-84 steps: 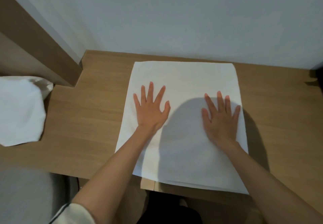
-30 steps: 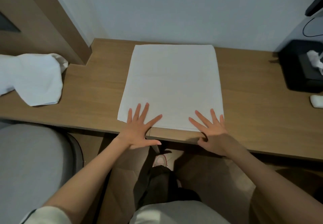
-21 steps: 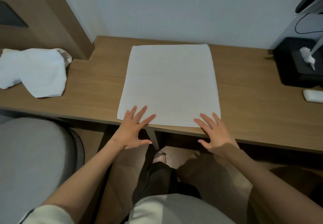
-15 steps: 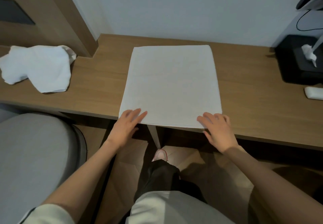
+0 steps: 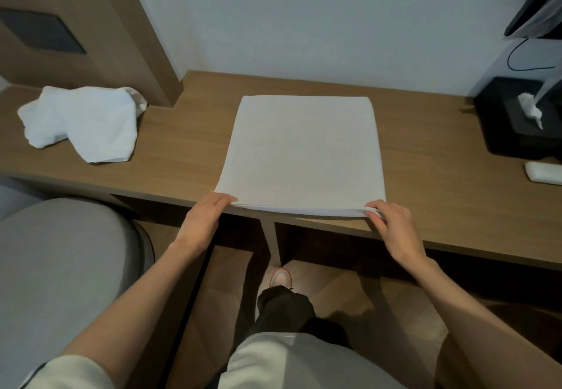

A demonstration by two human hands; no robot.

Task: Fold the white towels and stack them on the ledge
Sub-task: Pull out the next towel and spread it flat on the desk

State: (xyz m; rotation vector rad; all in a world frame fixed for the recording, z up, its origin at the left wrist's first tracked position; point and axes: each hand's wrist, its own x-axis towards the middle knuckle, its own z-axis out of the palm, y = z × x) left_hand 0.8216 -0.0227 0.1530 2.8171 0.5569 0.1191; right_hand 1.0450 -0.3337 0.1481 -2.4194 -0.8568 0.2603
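Note:
A white towel [image 5: 302,151], folded flat into a rectangle, lies on the wooden ledge [image 5: 425,182] in front of me. Its near edge is raised slightly off the wood. My left hand [image 5: 206,217] pinches the near left corner, and my right hand [image 5: 392,224] pinches the near right corner, fingers curled round the layered edge. A second white towel [image 5: 82,122] lies crumpled on the ledge at the far left, apart from both hands.
A black tissue box [image 5: 517,121] with a white tissue sticking out stands at the right end. A small white object [image 5: 542,173] lies in front of it. A grey rounded seat [image 5: 60,267] is at my lower left. A wall runs behind the ledge.
Both hands slid from flat on the towel back to its near edge, then curled round the two near corners and lifted that edge a little. The view has pulled back.

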